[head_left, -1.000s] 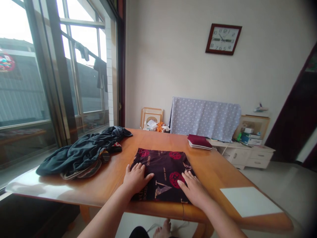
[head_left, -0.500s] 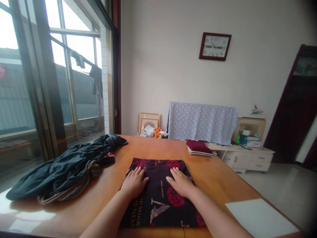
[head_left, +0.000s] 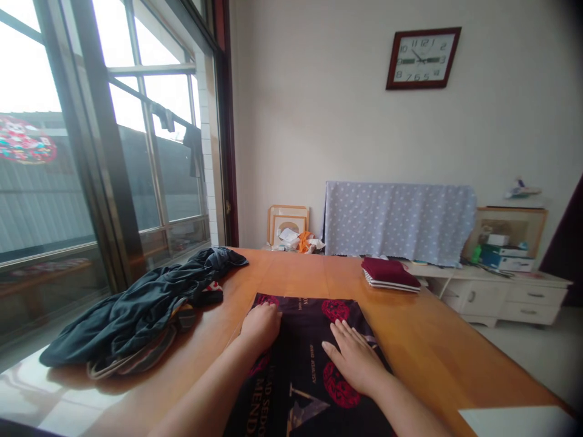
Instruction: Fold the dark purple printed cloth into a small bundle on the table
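A folded dark printed cloth [head_left: 300, 364] with red round motifs and pale lettering lies flat on the wooden table in front of me. My left hand [head_left: 263, 328] is closed at its far left part, fingers curled down and seemingly gripping the fabric; the fingertips are hidden. On the right side of the same cloth, my right hand [head_left: 355, 355] rests palm down, fingers stretched out and pressing lightly on the surface. The cloth's near end runs out of the picture at the bottom.
A heap of dark clothes [head_left: 136, 315] lies at the left of the table [head_left: 437, 352]. Maroon and striped folded cloths [head_left: 390, 274] are stacked at the far right. A white sheet [head_left: 514, 422] lies near the right edge. Beyond stands a low white cabinet [head_left: 505, 297].
My left hand has gone from lying flat to curled closed on the cloth's left part. The right hand stays flat on the cloth. The camera view has shifted.
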Motion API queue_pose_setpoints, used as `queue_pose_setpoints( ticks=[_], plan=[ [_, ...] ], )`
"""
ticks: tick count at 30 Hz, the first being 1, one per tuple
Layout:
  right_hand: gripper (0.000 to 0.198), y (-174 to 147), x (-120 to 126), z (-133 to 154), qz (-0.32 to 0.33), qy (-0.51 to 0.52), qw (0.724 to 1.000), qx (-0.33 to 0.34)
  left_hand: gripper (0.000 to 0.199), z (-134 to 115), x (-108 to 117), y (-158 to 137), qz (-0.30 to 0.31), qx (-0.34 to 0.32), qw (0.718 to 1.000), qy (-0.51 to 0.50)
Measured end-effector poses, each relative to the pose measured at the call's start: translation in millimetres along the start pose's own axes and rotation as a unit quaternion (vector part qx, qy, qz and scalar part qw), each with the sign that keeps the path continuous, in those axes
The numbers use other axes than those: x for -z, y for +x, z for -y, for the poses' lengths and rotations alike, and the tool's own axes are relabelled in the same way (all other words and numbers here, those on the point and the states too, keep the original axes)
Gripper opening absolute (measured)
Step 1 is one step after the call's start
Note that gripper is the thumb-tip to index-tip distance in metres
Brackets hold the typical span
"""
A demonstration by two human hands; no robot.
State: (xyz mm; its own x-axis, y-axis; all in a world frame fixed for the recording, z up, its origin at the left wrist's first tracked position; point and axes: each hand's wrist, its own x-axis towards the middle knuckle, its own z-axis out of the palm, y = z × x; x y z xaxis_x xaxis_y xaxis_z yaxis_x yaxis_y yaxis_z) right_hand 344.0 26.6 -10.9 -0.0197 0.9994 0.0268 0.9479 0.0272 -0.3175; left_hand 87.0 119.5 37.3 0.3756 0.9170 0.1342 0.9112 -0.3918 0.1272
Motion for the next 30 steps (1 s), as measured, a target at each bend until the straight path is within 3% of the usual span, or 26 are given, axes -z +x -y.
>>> queue_pose_setpoints(
  ticks=[9,14,20,26,30],
  plan=[
    [0.079,-1,0,-2,-0.019,0.023,1.0,0.001,0.045,24,-12,34,-0.003,0.01,1.0,0.016],
    [0.079,-1,0,-2,-0.02,0.028,0.999,0.003,0.046,23,-15,52,-0.02,0.011,1.0,0.021],
    [0.078,-2,2,-1,-0.015,0.032,0.999,0.004,0.061,25,-30,61,0.005,0.035,0.999,0.021],
    [0.077,-3,6,1,-0.014,0.045,0.999,0.0,0.063,27,-31,68,-0.009,0.015,1.0,0.025],
    [0.078,-3,7,2,-0.008,0.045,0.999,-0.001,0.064,25,-36,69,0.018,0.031,0.999,0.019]
  ],
)
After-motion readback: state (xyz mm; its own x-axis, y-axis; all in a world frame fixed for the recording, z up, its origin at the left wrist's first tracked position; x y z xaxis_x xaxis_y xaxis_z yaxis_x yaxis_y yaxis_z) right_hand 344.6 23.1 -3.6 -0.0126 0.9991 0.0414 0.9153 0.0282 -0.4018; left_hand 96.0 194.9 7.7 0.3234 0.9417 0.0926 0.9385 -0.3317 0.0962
